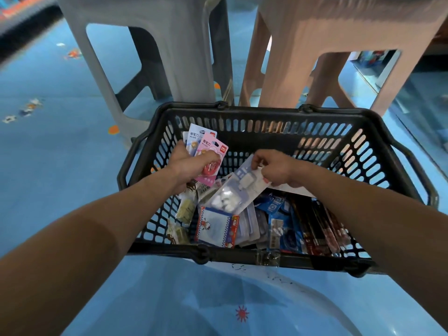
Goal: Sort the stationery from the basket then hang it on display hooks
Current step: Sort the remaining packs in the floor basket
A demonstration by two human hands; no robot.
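left hand [191, 163]: fingers curled round a fan of sharpener cards [208, 144] (at least 2, pink in front, blue behind), upper left of basket [266, 112]
right hand [278, 169]: fingertips pinching the upper-right end of the white blister pack [232, 192], frame centre
pack axis: diagonal – upper right at the fingers, down to lower left over the pile
free end: near the left hand
nearer hand: right, already on it
next, my read: lift up-right along the axis

We read 卷笔刀 on the pink card [209, 152] and again on the white-blue card [194, 135] at its ten o'clock. A red deli logo [223, 149] marks the pink card's two o'clock corner. Smaller print is blurred.
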